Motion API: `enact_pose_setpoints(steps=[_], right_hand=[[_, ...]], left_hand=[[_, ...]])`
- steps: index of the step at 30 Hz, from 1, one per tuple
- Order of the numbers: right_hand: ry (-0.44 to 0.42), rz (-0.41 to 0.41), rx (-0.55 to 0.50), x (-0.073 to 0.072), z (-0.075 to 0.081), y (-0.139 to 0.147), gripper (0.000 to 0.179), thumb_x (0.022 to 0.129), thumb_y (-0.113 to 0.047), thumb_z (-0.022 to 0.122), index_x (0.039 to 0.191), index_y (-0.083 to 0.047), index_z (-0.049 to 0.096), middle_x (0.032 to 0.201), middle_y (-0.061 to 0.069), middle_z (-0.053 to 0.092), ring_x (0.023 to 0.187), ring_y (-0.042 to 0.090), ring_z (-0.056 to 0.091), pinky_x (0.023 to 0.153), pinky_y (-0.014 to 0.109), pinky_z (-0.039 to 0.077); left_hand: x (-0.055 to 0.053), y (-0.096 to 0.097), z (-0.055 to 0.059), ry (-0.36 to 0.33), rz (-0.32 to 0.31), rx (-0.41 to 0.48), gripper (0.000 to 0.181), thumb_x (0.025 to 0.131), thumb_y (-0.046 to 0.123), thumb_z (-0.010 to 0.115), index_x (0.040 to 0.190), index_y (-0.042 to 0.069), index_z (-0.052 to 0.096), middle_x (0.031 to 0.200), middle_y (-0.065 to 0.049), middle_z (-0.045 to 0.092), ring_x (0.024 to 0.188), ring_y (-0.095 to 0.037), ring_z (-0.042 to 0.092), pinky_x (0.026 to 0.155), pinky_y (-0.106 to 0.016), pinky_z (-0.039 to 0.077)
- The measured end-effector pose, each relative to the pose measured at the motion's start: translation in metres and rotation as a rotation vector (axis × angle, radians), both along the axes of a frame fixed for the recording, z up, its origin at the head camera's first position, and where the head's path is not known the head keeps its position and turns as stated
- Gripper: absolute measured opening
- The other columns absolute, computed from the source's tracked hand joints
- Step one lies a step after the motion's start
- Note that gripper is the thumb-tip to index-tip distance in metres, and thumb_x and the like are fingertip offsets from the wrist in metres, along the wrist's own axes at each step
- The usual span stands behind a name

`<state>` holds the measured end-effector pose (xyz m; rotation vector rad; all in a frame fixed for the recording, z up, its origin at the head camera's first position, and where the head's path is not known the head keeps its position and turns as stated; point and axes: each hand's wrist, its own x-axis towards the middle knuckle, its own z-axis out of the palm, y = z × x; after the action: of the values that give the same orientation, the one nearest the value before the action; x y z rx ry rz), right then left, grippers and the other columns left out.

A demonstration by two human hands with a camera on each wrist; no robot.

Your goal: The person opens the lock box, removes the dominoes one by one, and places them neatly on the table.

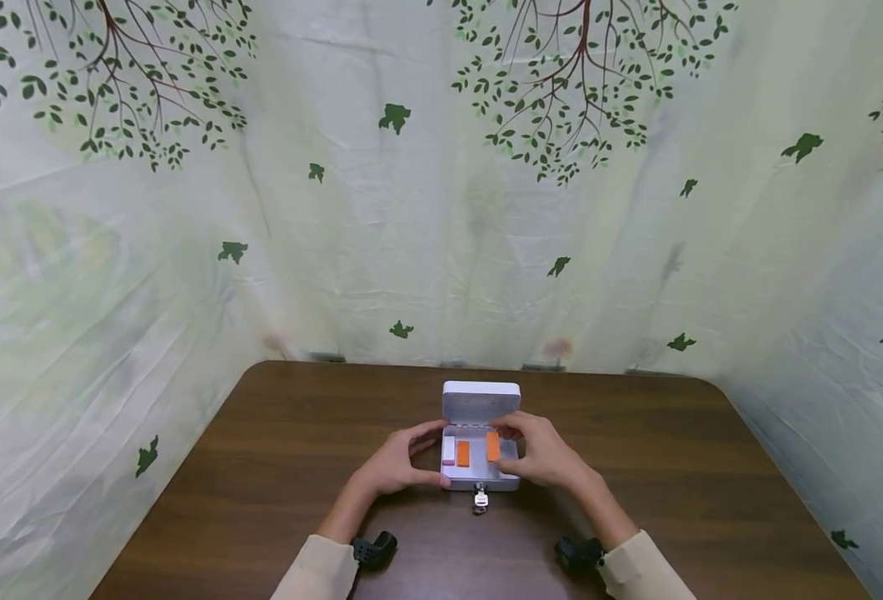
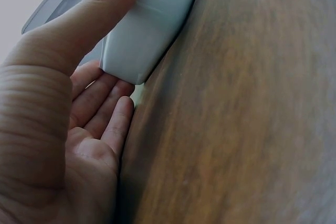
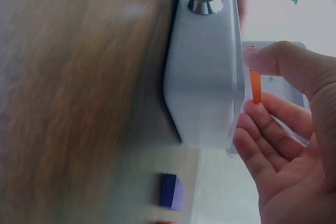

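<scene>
A small white cash box (image 1: 497, 483) stands on the table with its lid (image 1: 481, 407) raised. Keys (image 1: 481, 502) hang from the lock (image 3: 205, 1) on its front. My left hand (image 1: 400, 461) holds the box by its left side, thumb at the front corner and fingers towards the back. Over the right part of the box, my right hand (image 1: 548, 450) pinches an upright orange block (image 1: 493, 446) between thumb and fingertips. Inside at the left lie another orange block (image 1: 463, 454) and a white and pink block (image 1: 449, 451).
The brown table (image 1: 321, 417) has rounded back corners. A cloth printed with leaves (image 1: 426, 250) hangs behind it. In the right wrist view a dark blue and purple piece (image 3: 171, 191) lies beyond the box's right side, with a red thing (image 3: 168, 222) at the frame's edge.
</scene>
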<state>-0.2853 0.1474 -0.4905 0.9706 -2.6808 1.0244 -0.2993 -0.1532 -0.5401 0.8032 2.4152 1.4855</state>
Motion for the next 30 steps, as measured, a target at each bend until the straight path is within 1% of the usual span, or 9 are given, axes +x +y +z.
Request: enact_pose_setpoints(steps=[3,6,10,14,17,20,23,25,30], right_hand=[[0.012,0.002,0.011,0.001,0.000,0.004,0.041,0.079,-0.021,0.087,0.116,-0.009,0.073,0.106,0.000,0.070,0.093,0.019,0.067,0.083,0.034,0.060],[0.007,-0.002,0.013,0.001,0.000,0.009,0.039,0.079,-0.021,0.087,0.115,-0.011,0.073,0.107,-0.002,0.070,0.094,0.019,0.067,0.083,0.032,0.061],[-0.016,-0.016,0.008,0.001,0.000,0.015,0.039,0.079,-0.020,0.087,0.115,-0.012,0.074,0.105,-0.002,0.069,0.094,0.022,0.067,0.085,0.036,0.062],[-0.014,-0.030,0.006,0.000,0.001,0.022,0.039,0.080,-0.021,0.087,0.116,-0.013,0.075,0.104,-0.001,0.068,0.095,0.023,0.068,0.087,0.041,0.062],[-0.011,-0.051,0.012,0.000,0.002,0.028,0.040,0.080,-0.023,0.087,0.117,-0.014,0.075,0.106,-0.003,0.068,0.096,0.020,0.067,0.086,0.041,0.061],[-0.021,-0.079,0.025,0.000,0.003,0.032,0.040,0.082,-0.027,0.087,0.118,-0.017,0.074,0.107,-0.007,0.067,0.096,0.015,0.065,0.087,0.037,0.060],[-0.034,-0.093,0.026,0.000,0.003,0.035,0.041,0.082,-0.029,0.086,0.120,-0.018,0.073,0.107,-0.008,0.067,0.097,0.014,0.063,0.087,0.035,0.060],[-0.041,-0.096,0.029,0.000,0.004,0.037,0.043,0.083,-0.029,0.086,0.121,-0.018,0.072,0.108,-0.008,0.066,0.097,0.014,0.063,0.088,0.036,0.060],[-0.037,-0.095,0.017,0.001,0.006,0.043,0.042,0.083,-0.026,0.085,0.121,-0.018,0.071,0.108,-0.008,0.066,0.098,0.017,0.064,0.089,0.043,0.060]], left_hand=[[-0.001,0.000,0.000,0.003,0.000,-0.001,0.089,0.077,0.033,0.093,0.153,0.019,0.048,0.158,-0.001,0.049,0.146,-0.022,0.047,0.120,-0.043,0.040],[0.000,-0.001,0.000,0.008,0.001,-0.001,0.089,0.077,0.033,0.093,0.153,0.019,0.048,0.158,-0.001,0.049,0.146,-0.023,0.048,0.119,-0.044,0.040],[0.001,-0.001,0.000,0.011,0.000,0.001,0.090,0.077,0.033,0.093,0.153,0.018,0.048,0.158,-0.002,0.049,0.146,-0.023,0.048,0.120,-0.043,0.040],[0.001,0.000,0.000,0.012,-0.002,0.003,0.091,0.076,0.033,0.093,0.154,0.017,0.047,0.158,-0.001,0.048,0.147,-0.022,0.047,0.120,-0.042,0.040],[0.002,0.000,0.000,0.015,-0.005,0.002,0.092,0.077,0.033,0.093,0.154,0.017,0.047,0.158,-0.002,0.048,0.147,-0.023,0.047,0.120,-0.042,0.040],[0.002,0.000,0.001,0.017,-0.006,0.002,0.092,0.077,0.033,0.093,0.154,0.017,0.047,0.158,-0.002,0.048,0.147,-0.023,0.047,0.120,-0.042,0.040],[0.002,-0.001,0.002,0.017,-0.006,0.003,0.092,0.077,0.034,0.093,0.154,0.017,0.047,0.158,-0.002,0.048,0.147,-0.023,0.047,0.120,-0.042,0.040],[0.002,-0.001,0.002,0.017,-0.007,0.003,0.092,0.077,0.034,0.093,0.154,0.017,0.047,0.158,-0.002,0.048,0.147,-0.024,0.047,0.120,-0.042,0.040],[0.000,0.000,0.000,0.017,-0.007,0.009,0.091,0.077,0.033,0.093,0.154,0.018,0.047,0.158,-0.002,0.048,0.147,-0.023,0.047,0.119,-0.042,0.040]])
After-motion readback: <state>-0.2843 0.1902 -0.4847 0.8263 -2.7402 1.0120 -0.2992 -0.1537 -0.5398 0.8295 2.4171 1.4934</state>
